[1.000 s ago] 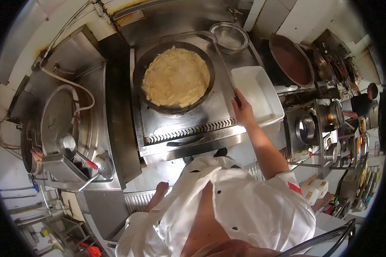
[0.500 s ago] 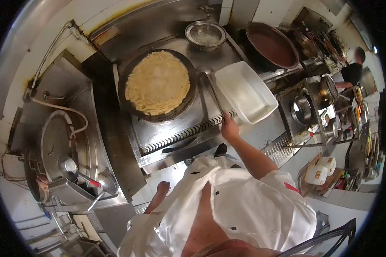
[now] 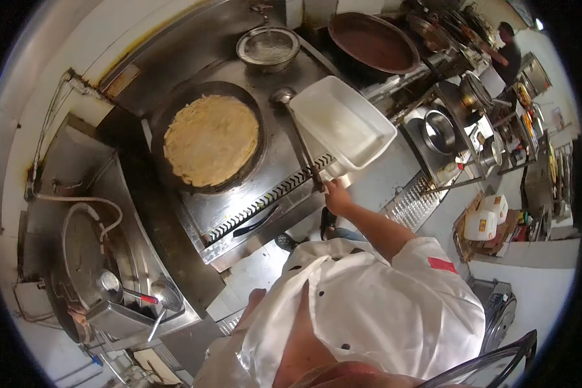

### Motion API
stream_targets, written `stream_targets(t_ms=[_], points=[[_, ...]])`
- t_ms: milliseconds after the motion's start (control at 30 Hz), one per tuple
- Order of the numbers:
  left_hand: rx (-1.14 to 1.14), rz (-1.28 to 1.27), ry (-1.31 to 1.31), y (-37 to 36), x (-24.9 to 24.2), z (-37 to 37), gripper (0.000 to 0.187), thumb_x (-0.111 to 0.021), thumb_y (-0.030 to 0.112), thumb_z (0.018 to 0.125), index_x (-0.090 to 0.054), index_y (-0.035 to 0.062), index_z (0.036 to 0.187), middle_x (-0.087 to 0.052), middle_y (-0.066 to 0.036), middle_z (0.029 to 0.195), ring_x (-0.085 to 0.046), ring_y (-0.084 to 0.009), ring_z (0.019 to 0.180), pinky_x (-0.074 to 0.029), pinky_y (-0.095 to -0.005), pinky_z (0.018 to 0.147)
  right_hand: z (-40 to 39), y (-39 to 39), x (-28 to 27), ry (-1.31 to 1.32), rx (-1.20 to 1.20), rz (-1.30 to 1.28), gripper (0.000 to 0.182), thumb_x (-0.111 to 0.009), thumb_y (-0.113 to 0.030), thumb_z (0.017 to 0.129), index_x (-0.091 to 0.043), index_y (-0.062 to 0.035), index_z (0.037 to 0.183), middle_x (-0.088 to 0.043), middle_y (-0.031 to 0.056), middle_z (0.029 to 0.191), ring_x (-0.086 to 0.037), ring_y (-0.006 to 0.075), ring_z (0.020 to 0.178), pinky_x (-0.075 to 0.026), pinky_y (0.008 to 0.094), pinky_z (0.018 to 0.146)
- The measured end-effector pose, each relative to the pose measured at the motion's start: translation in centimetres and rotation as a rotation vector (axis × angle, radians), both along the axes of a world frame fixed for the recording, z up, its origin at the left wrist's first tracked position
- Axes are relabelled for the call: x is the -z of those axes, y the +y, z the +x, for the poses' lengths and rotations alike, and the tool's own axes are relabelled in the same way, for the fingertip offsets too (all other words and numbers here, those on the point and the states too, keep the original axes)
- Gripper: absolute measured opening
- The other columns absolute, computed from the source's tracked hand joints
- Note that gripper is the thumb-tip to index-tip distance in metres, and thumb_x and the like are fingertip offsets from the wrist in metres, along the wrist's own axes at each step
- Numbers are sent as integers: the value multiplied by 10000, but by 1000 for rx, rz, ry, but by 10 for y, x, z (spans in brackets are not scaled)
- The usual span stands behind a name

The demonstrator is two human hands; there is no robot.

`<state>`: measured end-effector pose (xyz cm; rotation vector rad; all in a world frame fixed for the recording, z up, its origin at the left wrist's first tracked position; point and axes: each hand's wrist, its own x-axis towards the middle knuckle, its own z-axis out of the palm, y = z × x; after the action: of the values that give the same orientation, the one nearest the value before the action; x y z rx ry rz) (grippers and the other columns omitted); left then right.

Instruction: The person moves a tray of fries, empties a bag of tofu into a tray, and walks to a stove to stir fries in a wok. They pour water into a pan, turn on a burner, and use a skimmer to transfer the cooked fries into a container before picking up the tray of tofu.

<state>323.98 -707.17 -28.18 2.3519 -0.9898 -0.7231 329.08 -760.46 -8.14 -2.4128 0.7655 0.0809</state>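
My right hand (image 3: pixel 337 196) is at the stove's front edge, just right of the dark handle end of a ladle (image 3: pixel 301 139). A narrow gap seems to part them, and the fingers look loosely bent with nothing in them. The ladle lies on the steel stove top, bowl toward the back, between a round pan and a white plastic tub (image 3: pixel 344 123). Pale yellow strips, packed into a flat round cake (image 3: pixel 211 140), fill most of the dark pan (image 3: pixel 260 152). Low by my white jacket, my left hand (image 3: pixel 255 299) shows only in part, fingers hidden.
A metal bowl (image 3: pixel 268 48) with a strainer stands under the tap. Behind the tub is a wide reddish-brown pan (image 3: pixel 374 42). At left, a sink unit holds a large wok (image 3: pixel 84 242), a ladle and a skimmer (image 3: pixel 167 294). A person (image 3: pixel 507 55) stands far right.
The view has turned, so the stove appears further left. My right hand has come off the ladle's handle, whose end now shows. My left hand has dropped back behind the jacket.
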Motion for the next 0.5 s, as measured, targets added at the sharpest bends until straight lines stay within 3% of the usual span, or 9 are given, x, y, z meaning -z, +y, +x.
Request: stream_targets(t_ms=[100, 167, 200, 233, 267, 300, 367, 433, 500], points=[[-155, -42, 200, -17, -29, 0, 140, -638, 185, 867, -634, 68, 789, -665, -160, 794, -645, -313, 737, -524, -414, 668, -76, -20, 4, -18, 12, 112, 454, -604, -108, 882, -516, -34, 1322, -526, 254, 1279, -549, 428, 1165, -458, 465, 1004], [-263, -65, 319, -51, -50, 15, 143, -640, 188, 863, -635, 66, 790, -668, -173, 809, -645, -331, 748, -526, -422, 681, -133, -49, 37, 195, 189, 370, 437, -600, -148, 889, -546, -34, 1307, -604, 251, 1217, -609, 415, 1093, -482, 463, 976], [-319, -75, 372, -62, -63, 17, 145, -641, 190, 861, -635, 64, 790, -669, -180, 817, -645, -339, 754, -528, -426, 688, -169, -63, 52, 324, 117, 301, 450, -604, -186, 884, -555, -37, 1306, -620, 247, 1208, -621, 410, 1080, -493, 458, 959], [-247, -189, 397, -62, 25, 36, 209, -640, 248, 900, -647, 47, 844, -682, -142, 846, -660, -277, 811, -534, -392, 743, -200, -74, 60, 449, 44, 230, 466, -608, -223, 878, -564, -40, 1305, -637, 244, 1198, -634, 406, 1066, -504, 454, 942], [-280, -8, 250, -134, -88, 48, 261, -630, 291, 928, -655, 36, 885, -669, -98, 831, -631, -181, 832, -522, -349, 781, -227, -80, 57, 500, 21, 196, 470, -612, -257, 869, -583, -42, 1285, -640, 243, 1196, -634, 396, 1077, -505, 445, 941], [-228, 57, 469, -178, -116, 67, 241, -639, 283, 944, -644, 46, 989, -635, -55, 850, -579, -127, 831, -507, -318, 785, -253, -83, 46, 555, -1, 164, 476, -615, -290, 859, -602, -43, 1266, -644, 242, 1193, -633, 387, 1089, -506, 437, 939], [-219, -304, 486, -263, -131, 75, 295, -655, 290, 948, -585, 48, 1102, -616, -36, 926, -565, -131, 853, -495, -306, 798, -303, -97, 71, 585, 79, 235, 489, -653, -329, 825, -638, -38, 1217, -659, 242, 1160, -646, 381, 1069, -512, 442, 935], [-119, -347, 481, -348, -123, 101, 394, -663, 306, 948, -501, 42, 1192, -590, -42, 1020, -555, -144, 909, -485, -308, 834, -344, -110, 95, 621, 160, 307, 506, -692, -368, 790, -674, -33, 1169, -674, 242, 1128, -658, 374, 1048, -518, 447, 930], [-310, -364, 568, -443, -208, 95, 455, -686, 345, 925, -480, 41, 1194, -590, -72, 1033, -556, -160, 918, -491, -330, 827, -382, -117, 114, 390, 221, 348, 468, -678, -357, 809, -682, -48, 1160, -680, 235, 1125, -663, 373, 1037, -516, 438, 936]])
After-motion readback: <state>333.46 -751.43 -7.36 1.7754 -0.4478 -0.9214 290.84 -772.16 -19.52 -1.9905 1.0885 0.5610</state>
